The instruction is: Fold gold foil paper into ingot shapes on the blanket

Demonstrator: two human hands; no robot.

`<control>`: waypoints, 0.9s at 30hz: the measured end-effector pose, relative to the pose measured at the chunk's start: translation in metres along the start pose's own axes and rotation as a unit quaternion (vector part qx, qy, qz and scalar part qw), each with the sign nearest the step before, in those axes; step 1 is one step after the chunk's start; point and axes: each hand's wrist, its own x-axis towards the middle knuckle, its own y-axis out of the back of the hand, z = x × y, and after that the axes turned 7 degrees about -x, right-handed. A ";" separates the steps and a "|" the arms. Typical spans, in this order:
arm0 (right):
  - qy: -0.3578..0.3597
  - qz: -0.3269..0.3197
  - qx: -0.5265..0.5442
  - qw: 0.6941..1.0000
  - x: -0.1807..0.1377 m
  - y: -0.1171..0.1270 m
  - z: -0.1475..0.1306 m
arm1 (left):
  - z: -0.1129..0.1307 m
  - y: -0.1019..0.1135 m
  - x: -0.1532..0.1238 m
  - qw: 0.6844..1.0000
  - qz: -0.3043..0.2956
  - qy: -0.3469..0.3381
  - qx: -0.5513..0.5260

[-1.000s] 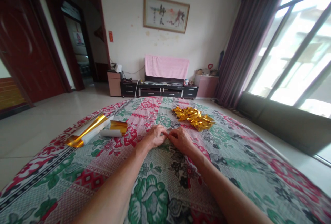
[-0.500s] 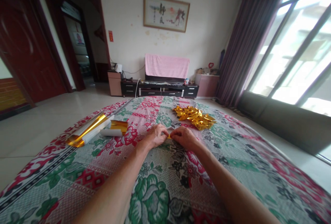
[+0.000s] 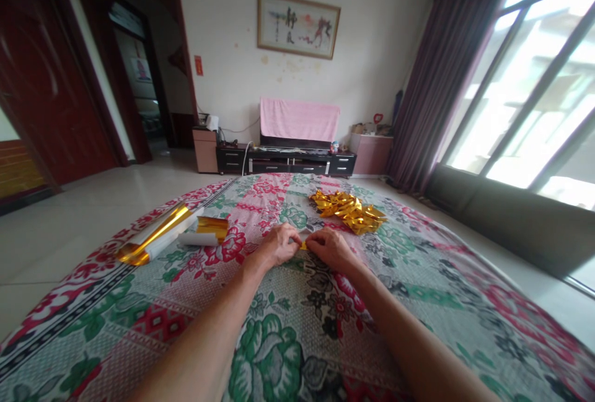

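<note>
Between my two hands, low over the patterned cloth, is a small piece of gold foil paper (image 3: 304, 245), mostly hidden by the fingers. My left hand (image 3: 281, 244) pinches its left side with thumb and fingertips. From the other side my right hand (image 3: 329, 245) pinches it as well, the fingertips only a little apart from the left ones. Just beyond the right hand lies a heap of folded gold foil pieces (image 3: 348, 209). To the left rest curled gold foil sheets with white backs, a larger one (image 3: 158, 235) and a smaller one (image 3: 204, 231).
A floral cloth (image 3: 264, 352) covers the round-edged table. Past its far edge stands a low black TV cabinet (image 3: 297, 162) with a pink cloth (image 3: 300, 118) draped above. A window (image 3: 534, 92) with a dark curtain (image 3: 432, 74) is on the right.
Both hands stay in nearly the same place, still pinching the gold foil paper. Slightly more of the foil shows between the fingertips. The view has shifted very slightly.
</note>
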 end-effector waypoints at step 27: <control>-0.059 0.112 0.003 0.992 -0.001 -0.008 0.012 | -0.001 0.005 0.001 0.999 -0.026 -0.037 -0.001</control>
